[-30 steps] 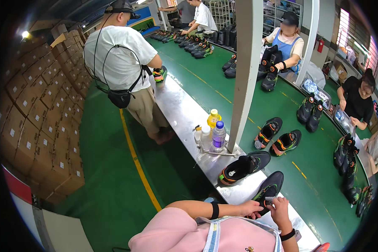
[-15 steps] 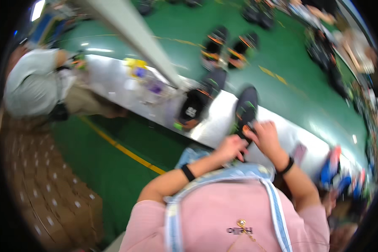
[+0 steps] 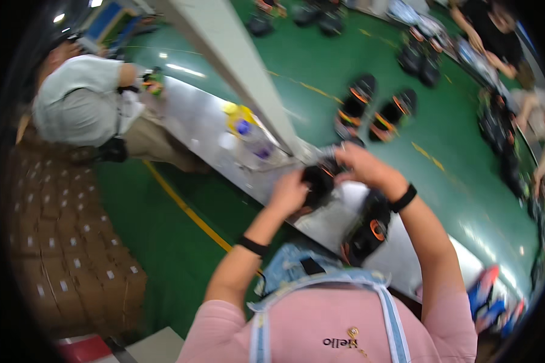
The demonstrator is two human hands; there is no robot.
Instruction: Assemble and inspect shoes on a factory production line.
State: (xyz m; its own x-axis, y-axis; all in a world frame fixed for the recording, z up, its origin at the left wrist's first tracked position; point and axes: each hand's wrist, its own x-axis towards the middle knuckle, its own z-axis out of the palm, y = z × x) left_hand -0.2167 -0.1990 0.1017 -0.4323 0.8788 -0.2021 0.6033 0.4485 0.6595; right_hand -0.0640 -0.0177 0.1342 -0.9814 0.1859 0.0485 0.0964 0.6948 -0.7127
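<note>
A black shoe [image 3: 321, 184] with orange trim is between my hands over the metal ledge. At its heel end, my left hand [image 3: 289, 192] has its fingers closed round the side. My right hand [image 3: 364, 164] grips the other end near the toe, its fingertips partly hidden and slightly blurred. Just below my right forearm, a second black shoe [image 3: 364, 237] with an orange loop lies on the metal ledge [image 3: 406, 254], apart from both hands.
Beyond the ledge, a pair of black-and-orange shoes [image 3: 354, 106] sits on the green surface. A pale post [image 3: 242, 72] rises beside clear bottles [image 3: 254, 142]. A person in a grey shirt [image 3: 79, 100] works at left, above stacked cartons [image 3: 72, 242]. Colourful shoes [image 3: 490, 302] are at right.
Both hands have left the right-hand shoe and moved left and away from me to the other shoe, taking hold of it. The view has shifted, so the surroundings appear further right.
</note>
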